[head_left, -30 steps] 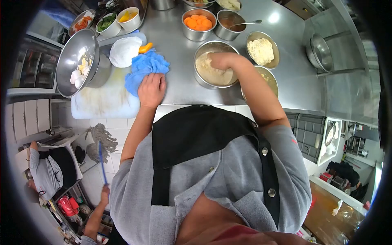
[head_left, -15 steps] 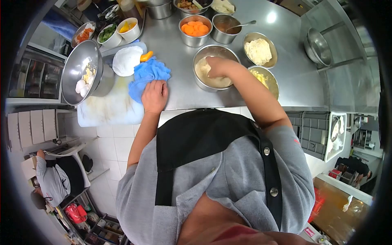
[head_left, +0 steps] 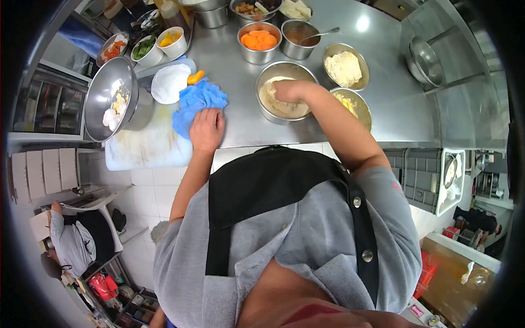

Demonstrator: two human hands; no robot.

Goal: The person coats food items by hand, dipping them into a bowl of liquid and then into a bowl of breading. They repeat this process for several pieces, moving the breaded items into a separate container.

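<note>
My right hand (head_left: 291,91) is inside a steel mixing bowl (head_left: 263,111), with its curled fingers sunk in pale, crumbly flour mixture (head_left: 289,111). The fingertips are hidden in it. On the near edge of a crumpled blue cloth (head_left: 201,97) rests my left hand (head_left: 206,130), fingers lying side by side. Right of the mixing bowl stand a bowl of pale yellow flour (head_left: 343,69) and a bowl of yellow pieces (head_left: 346,102), partly covered by my forearm. Behind it are a pot of egg yolks (head_left: 258,40) and a pot of brown liquid with a spoon (head_left: 301,36).
A tilted steel bowl with eggs (head_left: 112,117) stands beside a white cutting board (head_left: 147,147) at the left. White tubs (head_left: 172,42) hold cut food behind. Stacked steel bowls (head_left: 426,63) stand at the far right. Co-workers (head_left: 87,235) are at the lower left and far right.
My right hand has moved slightly in the bowl, and the flour mixture looks looser and more spread. My left hand stays on the cloth. A grey rounded shape has appeared behind my left shoulder.
</note>
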